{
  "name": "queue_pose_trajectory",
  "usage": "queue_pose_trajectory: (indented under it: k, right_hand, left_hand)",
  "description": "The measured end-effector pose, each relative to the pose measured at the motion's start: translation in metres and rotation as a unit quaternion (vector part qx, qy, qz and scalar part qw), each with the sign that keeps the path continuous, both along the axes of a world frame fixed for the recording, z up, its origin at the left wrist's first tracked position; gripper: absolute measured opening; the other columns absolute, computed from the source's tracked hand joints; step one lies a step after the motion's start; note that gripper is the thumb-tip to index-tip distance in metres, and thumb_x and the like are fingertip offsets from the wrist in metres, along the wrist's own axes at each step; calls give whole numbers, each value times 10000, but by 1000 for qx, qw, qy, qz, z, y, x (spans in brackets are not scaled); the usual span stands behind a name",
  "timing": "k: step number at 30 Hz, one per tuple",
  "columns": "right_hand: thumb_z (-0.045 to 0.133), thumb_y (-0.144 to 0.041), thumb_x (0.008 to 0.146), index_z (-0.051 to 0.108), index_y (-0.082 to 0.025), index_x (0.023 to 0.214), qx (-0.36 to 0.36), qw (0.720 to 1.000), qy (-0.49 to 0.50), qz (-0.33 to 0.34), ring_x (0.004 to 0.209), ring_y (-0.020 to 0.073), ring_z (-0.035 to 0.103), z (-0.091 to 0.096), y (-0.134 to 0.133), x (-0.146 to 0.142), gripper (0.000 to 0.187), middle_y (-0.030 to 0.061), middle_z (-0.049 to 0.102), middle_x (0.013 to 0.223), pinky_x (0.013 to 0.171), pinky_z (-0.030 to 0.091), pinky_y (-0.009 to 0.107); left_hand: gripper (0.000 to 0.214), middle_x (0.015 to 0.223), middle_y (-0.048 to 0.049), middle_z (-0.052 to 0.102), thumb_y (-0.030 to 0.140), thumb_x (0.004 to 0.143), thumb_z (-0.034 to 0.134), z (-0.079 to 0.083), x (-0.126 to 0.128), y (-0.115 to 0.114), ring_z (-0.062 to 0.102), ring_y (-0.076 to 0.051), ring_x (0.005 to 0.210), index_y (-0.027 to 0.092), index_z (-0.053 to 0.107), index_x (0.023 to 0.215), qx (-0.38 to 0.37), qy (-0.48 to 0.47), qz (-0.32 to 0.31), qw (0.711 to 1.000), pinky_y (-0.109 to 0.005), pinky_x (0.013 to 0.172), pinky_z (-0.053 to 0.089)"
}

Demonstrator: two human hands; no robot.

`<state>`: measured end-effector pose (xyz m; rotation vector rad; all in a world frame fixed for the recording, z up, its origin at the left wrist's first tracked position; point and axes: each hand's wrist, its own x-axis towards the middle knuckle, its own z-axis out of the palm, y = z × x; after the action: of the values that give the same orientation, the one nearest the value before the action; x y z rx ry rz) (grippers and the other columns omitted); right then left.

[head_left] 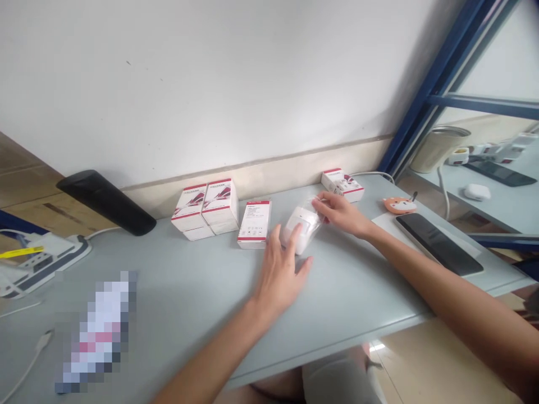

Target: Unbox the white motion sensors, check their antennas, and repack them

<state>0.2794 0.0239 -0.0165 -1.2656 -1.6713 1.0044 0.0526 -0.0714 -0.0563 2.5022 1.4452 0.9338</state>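
Note:
A small white device wrapped in clear plastic [300, 225] lies on the pale grey table [185, 292], near the wall. My left hand [281, 269] rests on its near end, fingers spread and partly curled over it. My right hand [343, 213] pinches the plastic at its far end with closed fingertips. Just left of the device lies a white and red box [254, 223]. Two more white and red boxes [207, 209] sit side by side further left, and another box [342, 184] lies behind my right hand.
A black cylinder [105, 202] leans at the wall on the left, by a white power strip [37, 259]. A black phone [438, 243] and an orange animal-shaped item [399, 205] lie at the right. A blue frame [438, 78] borders another desk. A blurred patch hides something at front left.

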Motion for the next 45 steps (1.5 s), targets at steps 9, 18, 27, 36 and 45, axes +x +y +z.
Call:
queue_pose_trajectory:
  k: [9,18,27,36,45]
  right_hand:
    - [631,-728,970,612,-233,868,57,992,111,0,603,141,575,-5,5,6,506,-10,645,682,610,481,287]
    - [612,-646,1012,557,-247,916,173,951,179,-182,541,126,510,7,13,18,414,-15,610,702,523,433,278]
    - [605,-251,966,656,-269,1209,353,909,-189,-120,886,237,659,9,9,31,249,88,684,1202,773,554,391]
    - [533,-199,910,652,-266,1402,185,966,-165,67,1118,311,607,5,-2,13,511,105,683,1201,924,507,452]
    - [542,-654,1022,699,-210,849,13,998,-18,60,679,157,494,14,-10,-5,502,0,576,735,646,390,306]
  left_hand:
    - [821,1432,-159,629,283,949,726,9,20,35,625,-354,1329,291,284,1641,-107,-161,5,981,-513,1093,505]
    - [914,1421,-139,626,244,896,766,7,11,32,643,-338,1256,328,272,1660,-161,-180,18,970,-499,1041,530]
    - [830,1435,-149,600,333,904,767,15,14,26,625,-331,1284,293,330,1609,-124,-232,59,963,-457,985,551]
    - [627,1406,-121,635,355,883,789,14,9,27,639,-315,1281,286,503,1436,-164,-268,55,948,-457,1029,528]
    - [583,1272,-103,645,372,804,854,16,11,25,666,-270,1110,256,479,1234,-242,-315,91,913,-369,831,559]
